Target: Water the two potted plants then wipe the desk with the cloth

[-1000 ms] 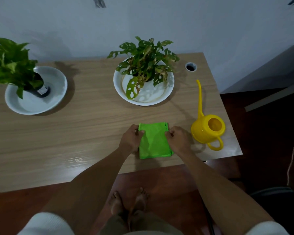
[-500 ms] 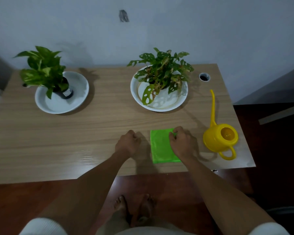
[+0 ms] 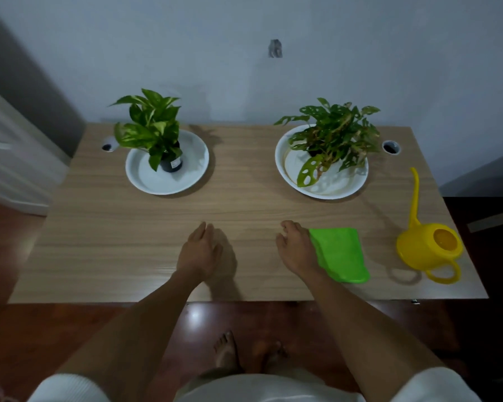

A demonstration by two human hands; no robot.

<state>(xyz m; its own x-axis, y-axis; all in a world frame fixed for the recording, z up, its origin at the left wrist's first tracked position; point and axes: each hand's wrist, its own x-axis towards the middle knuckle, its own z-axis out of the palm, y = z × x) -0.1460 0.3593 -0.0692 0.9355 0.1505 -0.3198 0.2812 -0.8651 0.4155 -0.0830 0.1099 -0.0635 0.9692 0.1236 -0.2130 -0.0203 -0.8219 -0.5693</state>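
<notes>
A folded green cloth (image 3: 341, 255) lies on the wooden desk (image 3: 128, 242) near the front edge, right of centre. My right hand (image 3: 295, 249) hovers at the cloth's left edge with relaxed fingers, holding nothing. My left hand (image 3: 199, 252) is over the bare desk middle, fingers loose and empty. A yellow watering can (image 3: 429, 249) stands at the front right, its long spout pointing to the back. A leafy pothos plant (image 3: 153, 129) sits in a white dish (image 3: 145, 181) at back left. A holed-leaf plant (image 3: 336, 134) sits in a white dish (image 3: 331, 190) at back right.
Two round cable holes are in the desk's back corners, the left cable hole (image 3: 107, 147) and the right cable hole (image 3: 391, 147). A grey wall is behind the desk. My bare feet (image 3: 244, 351) stand on the dark red floor below the front edge.
Both hands let go of the cloth. The left hand moved away to the left, and the right hand came off the cloth to its left edge. The camera view shifted left.
</notes>
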